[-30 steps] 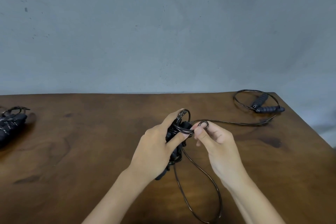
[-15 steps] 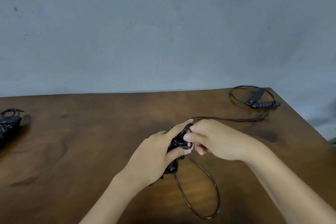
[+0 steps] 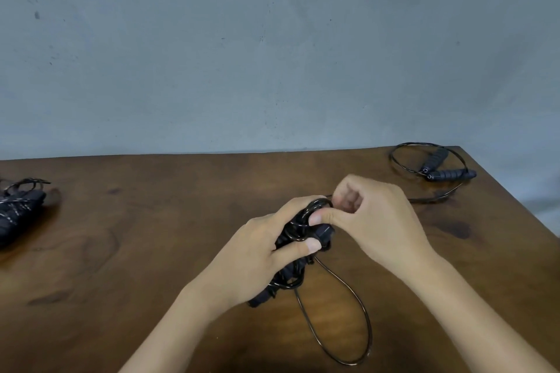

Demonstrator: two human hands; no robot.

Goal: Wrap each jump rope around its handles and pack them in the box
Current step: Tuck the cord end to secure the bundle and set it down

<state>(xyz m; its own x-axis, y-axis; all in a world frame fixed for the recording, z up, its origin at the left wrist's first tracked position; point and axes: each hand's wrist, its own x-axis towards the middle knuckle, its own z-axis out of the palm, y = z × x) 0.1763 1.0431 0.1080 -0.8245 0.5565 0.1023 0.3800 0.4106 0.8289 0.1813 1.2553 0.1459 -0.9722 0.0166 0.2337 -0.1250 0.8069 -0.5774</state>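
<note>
Now the right hand has swung over the top, pinching the rope onto the handles. One left hand squeezes them tight above the tabletop, so loops stay put. No box shows.

Wrapped rope bundle, left-edge cropped.
</note>
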